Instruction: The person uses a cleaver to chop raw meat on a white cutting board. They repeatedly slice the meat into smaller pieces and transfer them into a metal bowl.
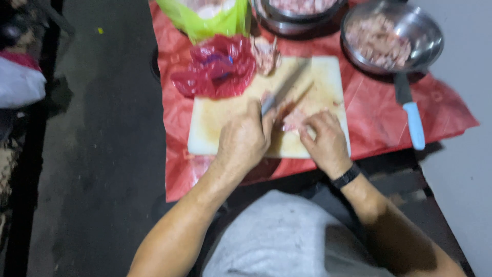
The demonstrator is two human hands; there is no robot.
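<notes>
A pale cutting board (220, 115) lies on a red plastic sheet (379, 118). My left hand (243, 141) is closed around the handle of a large knife (284, 90) whose blade points up and to the right over the board. My right hand (325, 141), with a dark band on its wrist, presses down on a pinkish piece of raw meat (294, 119) just right of the blade. The picture is blurred by motion.
A metal bowl of cut meat (392, 36) stands at the upper right, another bowl (300, 13) at the top. A second knife with a light blue handle (412, 120) lies right of the board. A crumpled red bag (218, 66) and a green bag (207, 15) sit above it.
</notes>
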